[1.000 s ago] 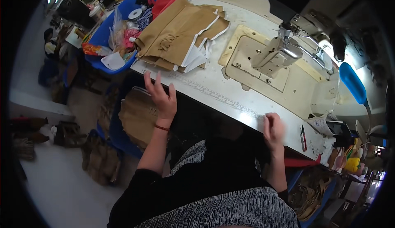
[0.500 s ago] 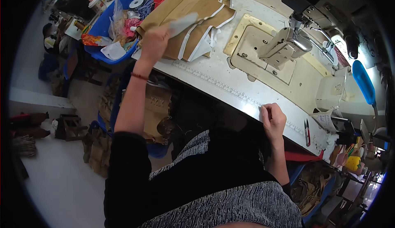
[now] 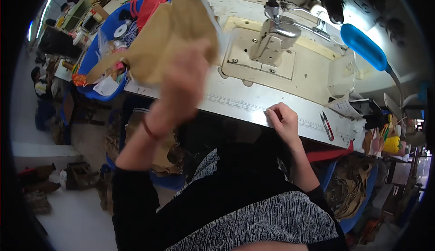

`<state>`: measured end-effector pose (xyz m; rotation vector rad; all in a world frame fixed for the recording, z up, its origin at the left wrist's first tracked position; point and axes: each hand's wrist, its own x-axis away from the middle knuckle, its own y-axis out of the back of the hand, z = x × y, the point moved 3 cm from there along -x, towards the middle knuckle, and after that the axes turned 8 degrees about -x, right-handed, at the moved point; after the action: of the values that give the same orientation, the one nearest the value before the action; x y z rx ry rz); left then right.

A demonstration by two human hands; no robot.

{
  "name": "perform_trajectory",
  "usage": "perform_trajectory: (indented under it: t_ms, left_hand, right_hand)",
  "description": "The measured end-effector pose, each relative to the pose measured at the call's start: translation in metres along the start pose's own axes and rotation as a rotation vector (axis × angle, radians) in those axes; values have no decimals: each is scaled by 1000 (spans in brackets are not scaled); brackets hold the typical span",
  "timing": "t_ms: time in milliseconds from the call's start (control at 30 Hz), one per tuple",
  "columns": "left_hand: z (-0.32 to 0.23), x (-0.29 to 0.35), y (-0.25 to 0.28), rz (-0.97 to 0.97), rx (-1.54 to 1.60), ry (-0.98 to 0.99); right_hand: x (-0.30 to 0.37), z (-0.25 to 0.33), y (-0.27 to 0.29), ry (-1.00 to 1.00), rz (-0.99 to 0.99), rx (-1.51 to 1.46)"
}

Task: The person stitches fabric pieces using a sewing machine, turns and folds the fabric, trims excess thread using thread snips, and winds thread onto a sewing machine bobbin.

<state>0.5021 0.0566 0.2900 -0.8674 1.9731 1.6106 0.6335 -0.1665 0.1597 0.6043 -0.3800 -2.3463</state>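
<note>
White bench point(image 3: 312, 108). Tan cloth point(image 3: 186, 20): your left grip point(image 3: 188, 72), blurred, seems closed on it; right grip point(image 3: 284, 119) curled, apparently empty. Keep cloth untwisted.

Down the left it's pale grey floor point(image 3: 86, 217), sweeping away, with a low dark stool point(image 3: 81, 178) standing on it! Up at top left, a bright tube light point(image 3: 47, 9) burns in a slanting line. Below that, a small white table point(image 3: 63, 71) near a dark seat point(image 3: 68, 111). Across the middle, the white bench point(image 3: 310, 105), light gleaming on its front edge; far right, a bright glare point(image 3: 423, 165), source unclear.
</note>
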Motion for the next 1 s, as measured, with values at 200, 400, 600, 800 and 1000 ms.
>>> perform_trajectory:
  t_ms: [200,400,600,800,1000]
  left_hand:
    - [-83,56,-36,552,279,-171]
    - [32,35,-67,414,-107,21]
    - [116,67,-62,432,10,244]
    - [118,72,-73,625,73,483]
    - [96,85,-79,574,-72,268]
  right_hand:
    - [-33,1,23,-282,-60,-440]
    - [-55,76,62,-30,-234,-599]
    - [-51,141,77,318,-202,-571]
    - [-88,95,44,-82,-110,-672]
    - [-148,69,26,-77,-42,-947]
